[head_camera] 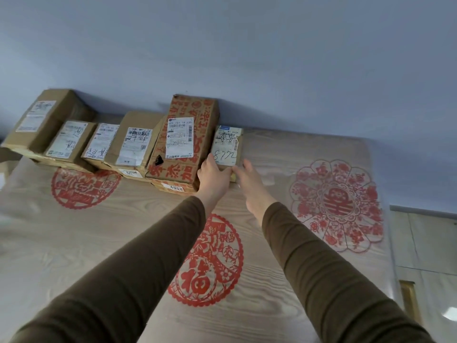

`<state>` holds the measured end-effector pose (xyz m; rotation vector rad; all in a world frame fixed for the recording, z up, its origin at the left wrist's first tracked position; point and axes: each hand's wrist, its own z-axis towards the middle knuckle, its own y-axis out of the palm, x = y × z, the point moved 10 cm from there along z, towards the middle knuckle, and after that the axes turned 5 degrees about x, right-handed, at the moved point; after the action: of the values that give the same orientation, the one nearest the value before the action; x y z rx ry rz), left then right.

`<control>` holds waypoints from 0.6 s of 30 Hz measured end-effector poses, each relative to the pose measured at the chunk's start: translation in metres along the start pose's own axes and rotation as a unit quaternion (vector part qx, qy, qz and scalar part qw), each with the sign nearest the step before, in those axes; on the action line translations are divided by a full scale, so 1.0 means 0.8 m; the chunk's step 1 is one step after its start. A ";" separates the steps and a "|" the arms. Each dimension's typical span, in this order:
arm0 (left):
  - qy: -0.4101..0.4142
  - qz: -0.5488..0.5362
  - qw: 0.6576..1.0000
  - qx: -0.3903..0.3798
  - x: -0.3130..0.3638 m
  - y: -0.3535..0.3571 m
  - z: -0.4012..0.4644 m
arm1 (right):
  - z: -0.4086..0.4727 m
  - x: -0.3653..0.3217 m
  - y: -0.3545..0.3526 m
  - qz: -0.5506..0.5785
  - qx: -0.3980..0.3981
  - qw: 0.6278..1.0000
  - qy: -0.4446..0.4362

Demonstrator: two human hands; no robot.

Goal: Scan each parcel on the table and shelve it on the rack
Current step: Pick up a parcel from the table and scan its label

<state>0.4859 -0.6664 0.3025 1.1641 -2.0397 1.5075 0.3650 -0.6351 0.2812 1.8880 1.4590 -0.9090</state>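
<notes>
The small labelled parcel (227, 147), rightmost in the row atop the rack (272, 157), looks light and stiff; left hand (214, 175) grips its lower edge, right hand (247, 180) open beside.

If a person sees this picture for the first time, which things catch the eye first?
Both hands, left hand and right hand, reach up to the small parcel with "8772" handwritten on it, at the right end of the row of boxes. Beside it stands the tall red-printed box. Red paper cuttings decorate the wooden front below.
</notes>
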 end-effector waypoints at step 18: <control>0.030 -0.071 0.994 -0.077 -0.101 0.020 -0.111 | -0.110 0.098 -0.061 -0.128 0.107 0.982 -0.090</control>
<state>0.5057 -0.5511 0.2702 1.1630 -1.9517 1.2775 0.3456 -0.5096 0.2698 1.7336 1.5666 -1.3710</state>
